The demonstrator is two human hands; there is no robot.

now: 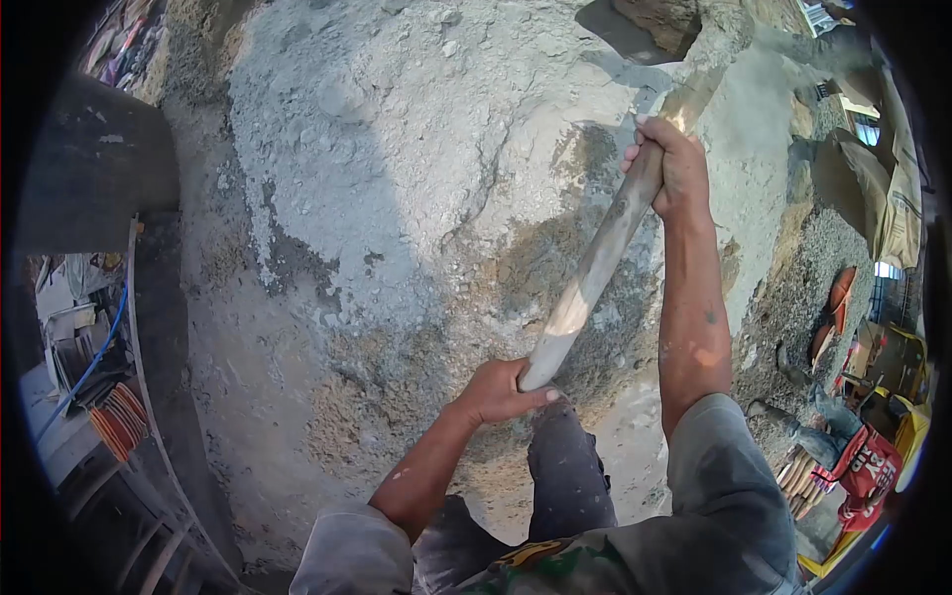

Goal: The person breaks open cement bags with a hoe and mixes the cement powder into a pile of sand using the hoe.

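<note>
A long wooden-handled hoe [605,243] runs diagonally from low centre to the upper right. My left hand [504,392] is closed around the butt end of its handle, close to my knee. Further up the shaft, my right hand [674,164] grips it with the arm stretched forward. The dusty, caked blade [659,22] is partly cut off at the top edge and casts a dark shadow. Under the hoe spreads a heap of pale grey cement-like powder [397,129], with brown sandy material [535,263] showing through near the middle.
A dark metal sheet [99,164] and a long curved edge [149,397] border the left side. Beyond lie a coiled orange hose [119,421] and a blue hose [94,362]. At right are a person in red [873,466], paper sacks [897,188] and gravel [793,297].
</note>
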